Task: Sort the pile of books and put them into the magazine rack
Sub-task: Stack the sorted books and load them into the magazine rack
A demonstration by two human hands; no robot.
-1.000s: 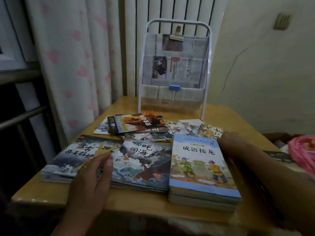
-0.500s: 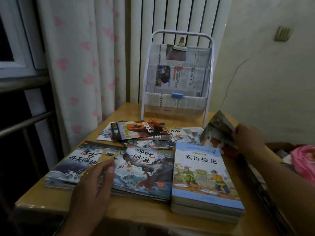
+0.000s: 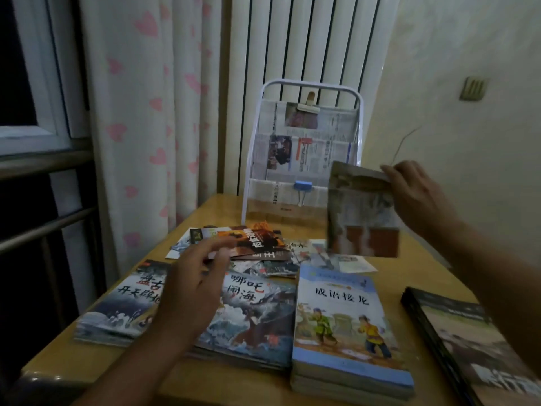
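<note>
White rack (image 3: 360, 133) holds clipped newspaper (image 3: 304, 150); right hand (image 3: 415, 191) grips a book (image 3: 361, 212)

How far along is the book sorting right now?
Done: books lie grouped in stacks on the table, none visibly in the magazine rack. In hand: the right hand holds a thin book up. Left: the blue book stack and the rest.

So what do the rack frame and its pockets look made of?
The rack frame looks like white-coated metal tubing: thin, smoothly bent, faint sheen. The pockets look like folded newspaper, matte with printed columns and photos, held by a blue binder clip.
</note>
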